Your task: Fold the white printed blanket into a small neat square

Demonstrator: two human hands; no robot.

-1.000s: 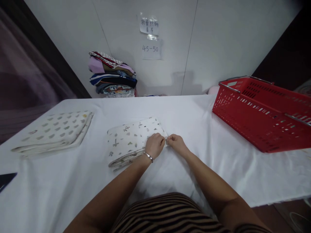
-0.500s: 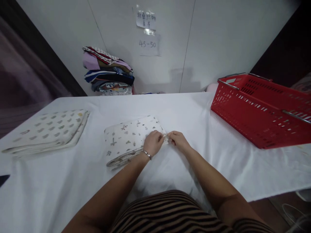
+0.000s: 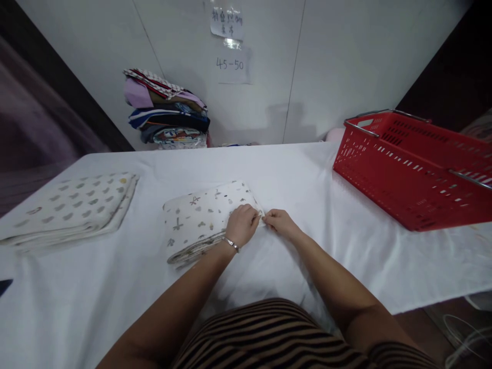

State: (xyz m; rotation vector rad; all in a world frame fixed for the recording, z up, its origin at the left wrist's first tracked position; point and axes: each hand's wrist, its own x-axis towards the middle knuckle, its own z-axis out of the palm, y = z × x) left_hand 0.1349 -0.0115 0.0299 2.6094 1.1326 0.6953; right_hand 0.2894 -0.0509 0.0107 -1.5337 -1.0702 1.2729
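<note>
A folded white cloth (image 3: pixel 203 212) with small grey and brown prints lies in front of me, its layered edge toward me. My left hand (image 3: pixel 243 224), with a bracelet at the wrist, rests over its right side and pinches the edge near the right corner. Close beside it, my right hand (image 3: pixel 280 221) has its fingertips closed on the same corner of the cloth. The exact bit of fabric between the fingers is partly hidden.
Another folded cloth (image 3: pixel 77 205) with rows of grey shapes lies at the left. A red plastic basket (image 3: pixel 415 179) with metal handles stands at the right. Behind the white-covered table (image 3: pixel 292 174) rises a stack of folded fabrics (image 3: pixel 169 113) against the wall.
Both hands stay at the cloth's right corner, with only a small shift of the fingers. The whole view has moved slightly; the cloth keeps its folded shape.
</note>
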